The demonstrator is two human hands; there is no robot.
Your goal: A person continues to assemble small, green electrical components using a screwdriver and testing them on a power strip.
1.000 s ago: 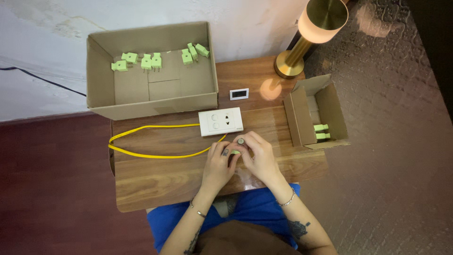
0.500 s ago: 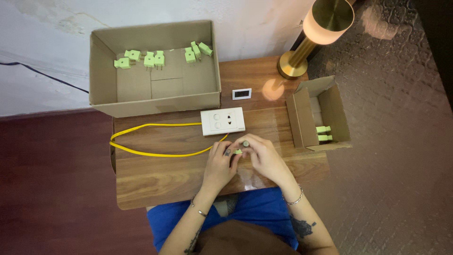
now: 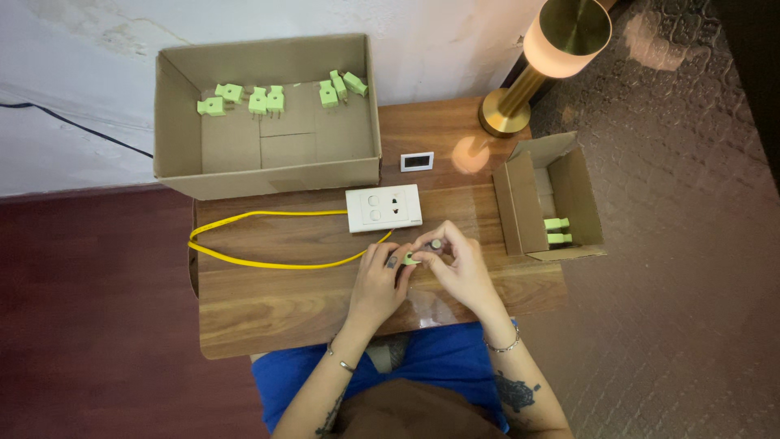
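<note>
Both my hands meet over the wooden table, just in front of a white socket plate. My left hand pinches a small light-green plug. My right hand is closed around a small tool with a round grey end, held upright against the plug. A yellow cable loops across the table from the left and ends at the plug between my fingers.
A large open cardboard box at the back holds several green plugs. A smaller open box on the right holds two green plugs. A brass lamp and a small white rectangular device stand at the back.
My hands stay together on the plug and tool with only small finger movements. The view has shifted slightly.
</note>
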